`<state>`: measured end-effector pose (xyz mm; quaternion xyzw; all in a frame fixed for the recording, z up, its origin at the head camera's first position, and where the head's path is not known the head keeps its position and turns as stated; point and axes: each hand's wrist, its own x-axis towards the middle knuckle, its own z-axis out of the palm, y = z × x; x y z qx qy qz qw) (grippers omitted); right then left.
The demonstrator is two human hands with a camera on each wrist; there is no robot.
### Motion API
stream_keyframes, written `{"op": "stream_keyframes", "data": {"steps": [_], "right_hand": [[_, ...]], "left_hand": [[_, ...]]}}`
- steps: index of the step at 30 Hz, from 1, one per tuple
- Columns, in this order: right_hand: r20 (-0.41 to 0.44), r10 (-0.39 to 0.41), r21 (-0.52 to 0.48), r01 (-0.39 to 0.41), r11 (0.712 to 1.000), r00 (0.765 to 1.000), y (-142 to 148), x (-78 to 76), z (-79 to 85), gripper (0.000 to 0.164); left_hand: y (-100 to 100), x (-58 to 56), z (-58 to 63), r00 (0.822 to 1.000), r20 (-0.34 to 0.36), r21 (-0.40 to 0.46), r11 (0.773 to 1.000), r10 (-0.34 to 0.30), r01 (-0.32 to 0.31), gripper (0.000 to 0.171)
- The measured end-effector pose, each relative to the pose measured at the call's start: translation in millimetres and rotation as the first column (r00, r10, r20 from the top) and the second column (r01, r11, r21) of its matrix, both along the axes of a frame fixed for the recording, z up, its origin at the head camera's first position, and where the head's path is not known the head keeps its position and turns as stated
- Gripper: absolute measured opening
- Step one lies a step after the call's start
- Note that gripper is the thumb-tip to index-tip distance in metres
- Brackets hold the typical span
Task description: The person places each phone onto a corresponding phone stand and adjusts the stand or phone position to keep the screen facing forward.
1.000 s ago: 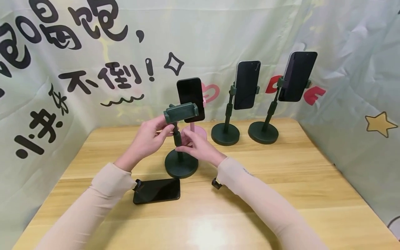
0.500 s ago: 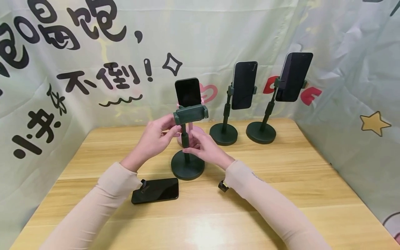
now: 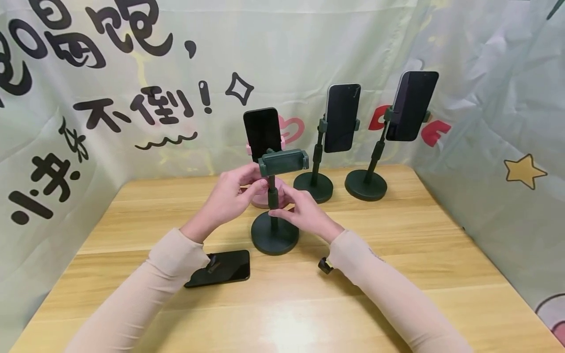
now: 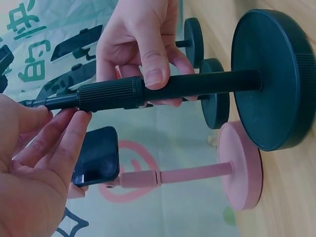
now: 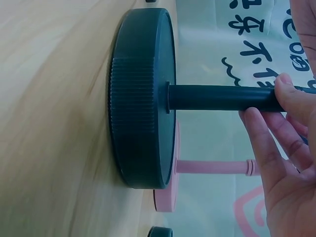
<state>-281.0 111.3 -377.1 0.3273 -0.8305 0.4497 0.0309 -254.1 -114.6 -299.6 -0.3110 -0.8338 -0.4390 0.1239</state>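
Note:
A dark green phone stand point(image 3: 274, 235) stands upright between my hands in the head view, its phone clamp point(image 3: 284, 162) without a phone. With thumb and fingers, my left hand point(image 3: 229, 196) pinches the thin upper rod just below the clamp, as the left wrist view shows. Lower down, my right hand point(image 3: 306, 211) grips the thick pole point(image 5: 222, 98) under the ribbed collar point(image 4: 111, 94). The round base point(image 5: 143, 98) is right at the wooden tabletop. A black phone point(image 3: 222, 268) lies flat on the table, partly hidden by the left cuff.
Behind the green stand is a pink stand point(image 4: 242, 168) holding a phone point(image 3: 262, 132). Two more dark green stands with upright phones point(image 3: 342, 117) point(image 3: 412, 105) are at the back right. A printed cloth point(image 3: 212, 29) hangs behind the wooden table point(image 3: 397, 255).
The dark green stand has shifted right across the table, both hands moving along with it and keeping their hold. It now overlaps less of the phone on the pink stand.

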Motion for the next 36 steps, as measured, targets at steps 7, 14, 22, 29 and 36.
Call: {"op": "stream_keyframes", "data": {"steps": [7, 14, 22, 29, 36], "right_hand": [[0.005, -0.020, -0.003, 0.020, 1.000, 1.000, 10.9, 3.0, -0.7, 0.029], [0.018, -0.019, -0.007, 0.019, 1.000, 1.000, 16.9, 7.1, 0.0, 0.030], [0.036, -0.042, -0.020, 0.042, 0.999, 0.998, 19.9, 7.2, -2.2, 0.031], [0.079, -0.044, -0.028, 0.046, 0.999, 0.996, 20.9, 7.0, -1.7, 0.032], [0.073, -0.083, 0.031, 0.080, 0.996, 0.994, 22.2, 6.1, -1.2, 0.030]], "left_hand": [[8.8, 0.7, 1.1, 0.999, 0.022, -0.004, 0.999, -0.043, 0.043, 0.012], [13.0, 2.8, 1.2, 0.997, 0.052, -0.017, 0.998, -0.062, 0.063, 0.019], [13.5, 3.9, -0.4, 0.995, 0.077, -0.046, 0.997, -0.064, 0.068, 0.026], [1.3, 3.8, 1.7, 0.993, 0.091, -0.078, 0.993, -0.077, 0.085, 0.031], [-24.0, 6.4, 2.3, 0.993, 0.107, -0.070, 0.996, -0.048, 0.056, 0.033]]}}
